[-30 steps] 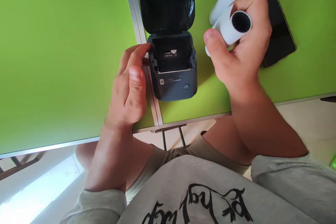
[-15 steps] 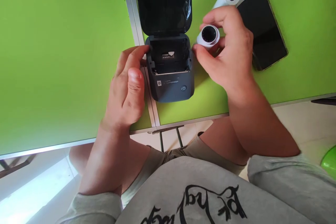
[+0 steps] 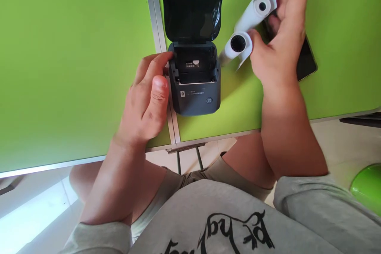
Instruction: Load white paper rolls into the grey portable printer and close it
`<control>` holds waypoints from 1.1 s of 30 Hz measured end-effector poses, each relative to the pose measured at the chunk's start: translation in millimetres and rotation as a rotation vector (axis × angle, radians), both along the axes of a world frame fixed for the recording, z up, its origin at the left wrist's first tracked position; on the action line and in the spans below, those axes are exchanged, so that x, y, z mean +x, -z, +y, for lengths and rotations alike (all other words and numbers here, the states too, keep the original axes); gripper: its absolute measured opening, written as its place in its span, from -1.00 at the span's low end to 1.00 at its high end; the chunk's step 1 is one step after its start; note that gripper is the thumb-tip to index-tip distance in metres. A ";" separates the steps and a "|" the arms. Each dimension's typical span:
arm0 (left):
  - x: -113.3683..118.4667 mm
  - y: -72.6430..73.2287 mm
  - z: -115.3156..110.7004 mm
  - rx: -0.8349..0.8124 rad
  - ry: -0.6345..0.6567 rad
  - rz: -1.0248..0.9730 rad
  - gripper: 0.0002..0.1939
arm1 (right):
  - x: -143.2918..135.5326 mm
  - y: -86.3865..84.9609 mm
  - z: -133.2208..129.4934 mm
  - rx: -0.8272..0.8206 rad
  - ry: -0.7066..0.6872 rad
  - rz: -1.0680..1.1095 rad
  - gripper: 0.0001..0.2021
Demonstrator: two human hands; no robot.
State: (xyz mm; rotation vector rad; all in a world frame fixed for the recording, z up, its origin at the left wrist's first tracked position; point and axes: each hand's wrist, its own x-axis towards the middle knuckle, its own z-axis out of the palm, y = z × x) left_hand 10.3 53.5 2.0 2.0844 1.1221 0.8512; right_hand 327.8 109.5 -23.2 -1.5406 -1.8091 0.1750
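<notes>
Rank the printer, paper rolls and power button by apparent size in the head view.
1. Open printer
2. Far paper roll and near paper roll: unranked, since tilt and nearness to the camera leave it unsure
3. Power button

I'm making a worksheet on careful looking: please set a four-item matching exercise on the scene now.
1. Left hand
2. Dark lid
3. Wide-cored white roll
4. Black tablet

A. Partly hidden behind the right hand
B. Fingertips at the left side of the machine
C. Between the machine and the right hand
D. Swung open

Pairs: 1-B, 2-D, 3-C, 4-A
</notes>
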 end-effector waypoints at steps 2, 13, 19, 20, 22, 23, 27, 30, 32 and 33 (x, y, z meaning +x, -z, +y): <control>0.0 -0.3 -0.3 -0.014 0.000 0.004 -0.30 | 2.9 -1.7 -0.2 0.064 -0.046 -0.063 -0.22; -0.1 -1.4 0.4 0.006 0.010 0.028 -0.33 | -29.2 -29.1 -7.1 -0.075 0.148 -0.147 -0.43; 0.5 -1.3 0.3 0.022 0.007 0.037 -0.33 | -32.2 -25.9 -3.4 -0.153 0.208 -0.140 -0.64; 1.0 -1.2 0.3 0.020 0.002 0.026 -0.33 | -31.6 -22.9 -2.6 -0.139 0.206 -0.130 -0.61; 2.0 -1.2 0.4 0.016 -0.014 0.008 -0.33 | -30.7 -18.6 -1.9 -0.099 0.212 -0.113 -0.59; 2.4 -1.3 0.4 0.013 -0.023 0.006 -0.33 | -30.5 -17.6 -2.1 -0.071 0.207 -0.107 -0.59; 2.6 -2.1 0.6 0.011 -0.015 0.013 -0.34 | -30.7 -18.3 -4.9 0.023 0.140 -0.032 -0.53; 2.0 -2.2 0.5 0.017 -0.011 0.016 -0.32 | -29.1 -15.5 -4.1 0.090 0.102 0.114 -0.47; 2.0 -1.9 0.0 0.016 -0.017 0.018 -0.31 | -26.5 -12.6 -2.1 0.163 0.046 0.222 -0.54; 2.1 -1.8 -0.3 0.017 -0.021 0.017 -0.31 | -25.1 -12.2 -1.4 0.210 0.001 0.269 -0.57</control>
